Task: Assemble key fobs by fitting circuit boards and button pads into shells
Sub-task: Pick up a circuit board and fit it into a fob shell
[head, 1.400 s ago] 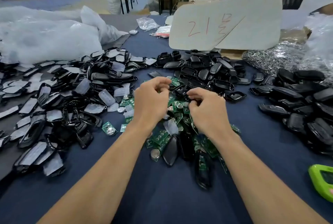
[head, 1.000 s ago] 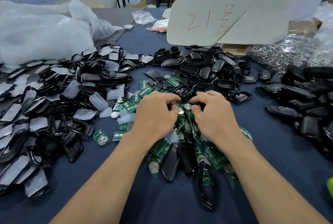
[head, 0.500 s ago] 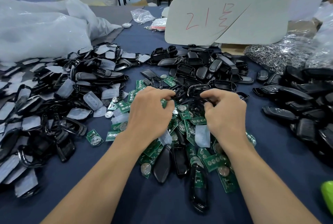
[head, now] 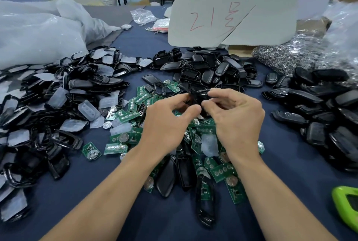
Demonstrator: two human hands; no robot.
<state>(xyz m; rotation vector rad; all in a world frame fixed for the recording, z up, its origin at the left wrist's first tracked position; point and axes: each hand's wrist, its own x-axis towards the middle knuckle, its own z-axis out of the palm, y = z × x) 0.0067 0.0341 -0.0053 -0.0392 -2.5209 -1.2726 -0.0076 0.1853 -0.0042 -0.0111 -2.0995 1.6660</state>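
Head view of a worktop [head: 93, 207] covered in dark blue cloth. Both hands are raised just above the central heap and meet on one small black shell piece [head: 198, 95]. The left hand [head: 166, 124] has its fingers curled and pinches the piece's left end between thumb and forefinger. The right hand [head: 237, 122], also curled, pinches the right end in the same way. What part of a fob the piece is cannot be told, since the fingers cover most of it. Directly beneath the hands lies a loose heap of green circuit boards [head: 125, 114], several bearing round silver cells, mixed with a few black shell halves [head: 167, 179]. To the left, translucent button pads [head: 88, 109] lie scattered among black frames [head: 66, 141]. Beyond the hands sits a pile of empty black shells [head: 201, 71], and to the right a pile of closed black fob bodies [head: 317, 108]. A white board [head: 261, 8] marked in red stands at the far edge, with a heap of metal key rings [head: 280, 56] to its right and clear plastic bags [head: 38, 33] at far left. A green device [head: 346, 205] lies at the lower right edge.
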